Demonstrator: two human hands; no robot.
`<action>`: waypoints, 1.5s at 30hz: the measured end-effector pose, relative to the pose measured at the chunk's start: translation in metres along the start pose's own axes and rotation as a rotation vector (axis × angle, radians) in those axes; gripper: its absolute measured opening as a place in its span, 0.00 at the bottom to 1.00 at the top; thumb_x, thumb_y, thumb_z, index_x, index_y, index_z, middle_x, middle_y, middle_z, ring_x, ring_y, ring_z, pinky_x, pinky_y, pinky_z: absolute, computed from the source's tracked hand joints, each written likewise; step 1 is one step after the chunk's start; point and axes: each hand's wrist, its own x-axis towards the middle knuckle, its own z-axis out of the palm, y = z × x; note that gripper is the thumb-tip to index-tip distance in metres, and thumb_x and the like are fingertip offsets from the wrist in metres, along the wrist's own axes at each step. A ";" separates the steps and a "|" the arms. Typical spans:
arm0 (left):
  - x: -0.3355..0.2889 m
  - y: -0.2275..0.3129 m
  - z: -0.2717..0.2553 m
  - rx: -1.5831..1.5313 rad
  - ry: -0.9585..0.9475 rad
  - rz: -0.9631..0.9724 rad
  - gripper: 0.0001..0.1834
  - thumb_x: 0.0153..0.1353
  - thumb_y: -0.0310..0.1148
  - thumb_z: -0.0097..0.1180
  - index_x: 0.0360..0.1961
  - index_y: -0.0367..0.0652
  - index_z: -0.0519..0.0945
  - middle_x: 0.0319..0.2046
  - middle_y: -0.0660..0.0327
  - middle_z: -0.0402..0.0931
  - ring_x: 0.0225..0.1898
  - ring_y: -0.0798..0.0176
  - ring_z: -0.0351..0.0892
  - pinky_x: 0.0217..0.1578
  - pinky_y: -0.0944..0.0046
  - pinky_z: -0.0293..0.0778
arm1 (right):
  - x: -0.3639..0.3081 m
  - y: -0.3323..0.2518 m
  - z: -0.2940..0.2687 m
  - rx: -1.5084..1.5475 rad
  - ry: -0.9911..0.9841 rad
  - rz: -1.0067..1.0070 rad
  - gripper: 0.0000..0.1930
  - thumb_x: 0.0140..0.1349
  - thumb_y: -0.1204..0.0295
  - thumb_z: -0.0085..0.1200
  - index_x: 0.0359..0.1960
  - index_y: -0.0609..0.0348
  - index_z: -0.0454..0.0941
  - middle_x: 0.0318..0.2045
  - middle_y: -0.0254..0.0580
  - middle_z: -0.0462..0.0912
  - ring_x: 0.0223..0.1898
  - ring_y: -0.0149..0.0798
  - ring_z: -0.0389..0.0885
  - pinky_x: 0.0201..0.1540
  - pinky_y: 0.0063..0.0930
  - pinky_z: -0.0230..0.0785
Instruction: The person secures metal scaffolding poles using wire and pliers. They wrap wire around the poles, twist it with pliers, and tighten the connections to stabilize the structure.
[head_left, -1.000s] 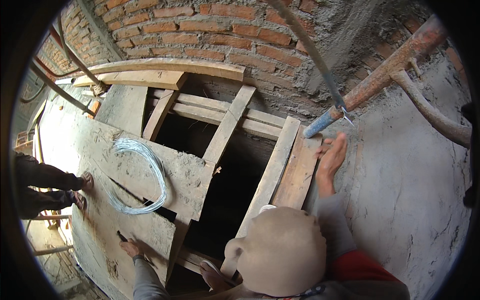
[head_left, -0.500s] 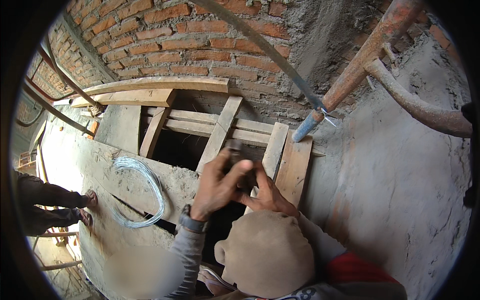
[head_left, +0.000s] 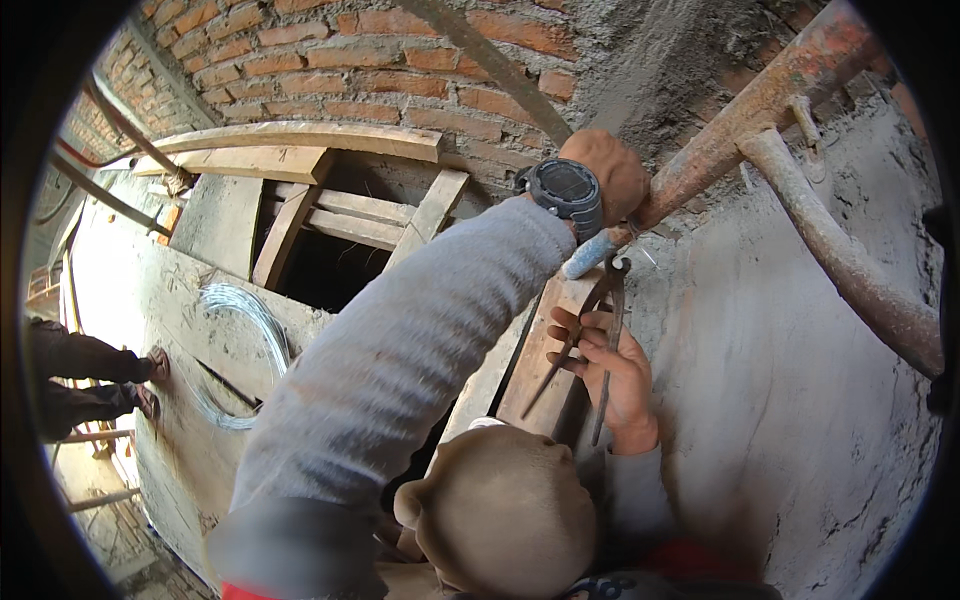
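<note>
Right hand (head_left: 612, 372): fingers curled round the two long dark metal handles of a pair of pincers (head_left: 598, 330), handles spread apart, small rounded head up near the pipe joint. Grip closed on the tool.

Left hand (head_left: 605, 172): reached up and across, grey knit sleeve, chunky dark wristwatch (head_left: 566, 190) facing the camera. Hand wrapped over the rusty scaffold pipe (head_left: 770, 100) where it meets a thin grey bar; fingers hidden behind the pipe, so cannot tell how tightly it grips. Pipe surface flaky orange-brown; its lower end is painted blue.

Just below the pincers: rough wooden plank (head_left: 545, 340), cement-smeared, lying beside a grey plastered wall (head_left: 800, 400), coarse and streaked.

Further out: timber frame of pale battens over a dark opening (head_left: 310, 270). Left of it, a wide board (head_left: 190, 300) crusted with dried mortar, carrying a loose coil of shiny wire (head_left: 245, 350). Red brick wall (head_left: 350, 70) behind, mortar joints uneven. Another person's sandalled feet (head_left: 150, 380) at the far left edge.
</note>
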 end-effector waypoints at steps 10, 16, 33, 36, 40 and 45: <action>0.016 -0.009 -0.003 0.186 -0.153 0.036 0.16 0.59 0.46 0.64 0.48 0.61 0.88 0.34 0.61 0.88 0.35 0.56 0.89 0.35 0.53 0.84 | 0.014 -0.012 -0.003 0.403 -0.201 0.057 0.38 0.54 0.75 0.45 0.72 0.49 0.63 0.68 0.64 0.67 0.69 0.61 0.68 0.64 0.61 0.71; 0.015 -0.010 0.001 0.216 -0.107 0.062 0.15 0.62 0.48 0.57 0.45 0.61 0.88 0.35 0.60 0.88 0.36 0.55 0.89 0.35 0.52 0.84 | 0.025 -0.008 -0.016 0.374 -0.233 0.002 0.33 0.53 0.77 0.44 0.65 0.47 0.68 0.62 0.61 0.74 0.63 0.60 0.74 0.61 0.62 0.73; 0.011 -0.007 0.000 0.226 -0.075 0.054 0.14 0.61 0.49 0.63 0.45 0.64 0.89 0.34 0.64 0.88 0.37 0.56 0.88 0.37 0.53 0.83 | 0.026 -0.011 -0.026 0.247 -0.137 0.090 0.22 0.71 0.47 0.53 0.51 0.51 0.70 0.31 0.36 0.77 0.25 0.33 0.78 0.29 0.36 0.80; 0.010 -0.007 -0.002 0.187 -0.074 0.093 0.14 0.61 0.50 0.64 0.45 0.61 0.89 0.34 0.63 0.88 0.36 0.56 0.88 0.36 0.55 0.83 | 0.043 0.020 -0.017 0.871 -0.695 -0.018 0.26 0.66 0.46 0.59 0.48 0.55 0.69 0.28 0.31 0.74 0.22 0.26 0.75 0.26 0.24 0.77; 0.007 -0.006 -0.004 0.196 -0.090 0.074 0.16 0.61 0.51 0.65 0.46 0.57 0.89 0.33 0.61 0.87 0.35 0.57 0.88 0.34 0.56 0.83 | 0.045 0.024 -0.008 0.891 -0.685 -0.007 0.26 0.64 0.54 0.65 0.52 0.58 0.69 0.24 0.31 0.74 0.21 0.27 0.77 0.24 0.28 0.78; 0.004 -0.006 -0.003 0.213 -0.032 0.037 0.18 0.60 0.51 0.66 0.49 0.60 0.88 0.34 0.63 0.88 0.36 0.58 0.88 0.35 0.54 0.85 | 0.017 -0.017 -0.029 -0.145 0.128 0.082 0.27 0.57 0.70 0.68 0.56 0.62 0.69 0.22 0.34 0.76 0.19 0.29 0.77 0.24 0.25 0.74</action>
